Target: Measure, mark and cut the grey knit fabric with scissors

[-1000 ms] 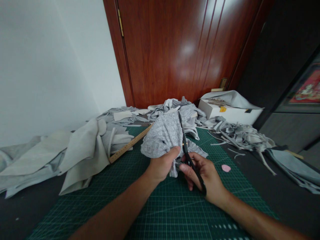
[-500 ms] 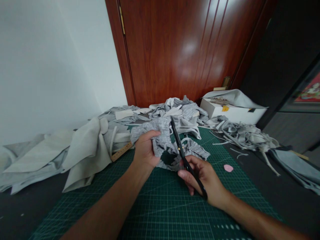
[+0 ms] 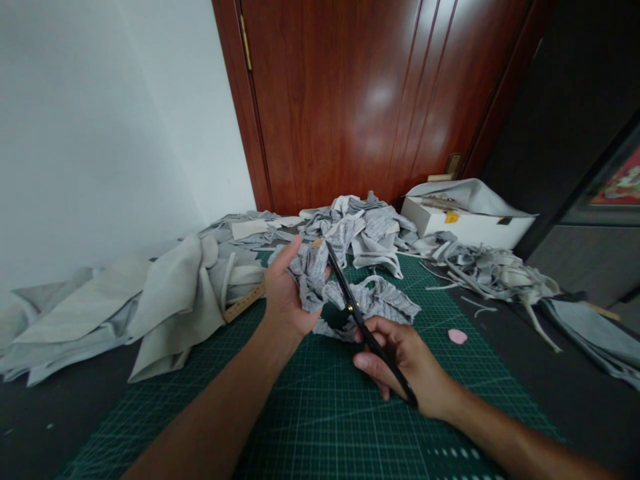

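Observation:
My right hand (image 3: 400, 360) is closed around a pair of black scissors (image 3: 361, 320). The scissors point up and to the left, blades together as far as I can see, with their tip near my left hand. My left hand (image 3: 290, 297) holds one end of a crumpled, heathered grey knit fabric (image 3: 310, 267). Its thumb is raised off the cloth, and the other fingers are mostly hidden behind it. The rest of that fabric trails to the right behind the scissors and rests on the green cutting mat (image 3: 310, 413).
Pale fabric pieces (image 3: 170, 287) and a wooden ruler (image 3: 244, 303) lie left. Behind is a heap of grey cloth (image 3: 383, 227) before a wooden door (image 3: 350, 100). At right are a white box (image 3: 465, 227), a scrap pile (image 3: 490, 270) and a flat pink piece (image 3: 457, 337).
The fabric in my left hand has folded down and shifted left, and the thumb has lifted off it. The scissors' tip has moved left and slightly down.

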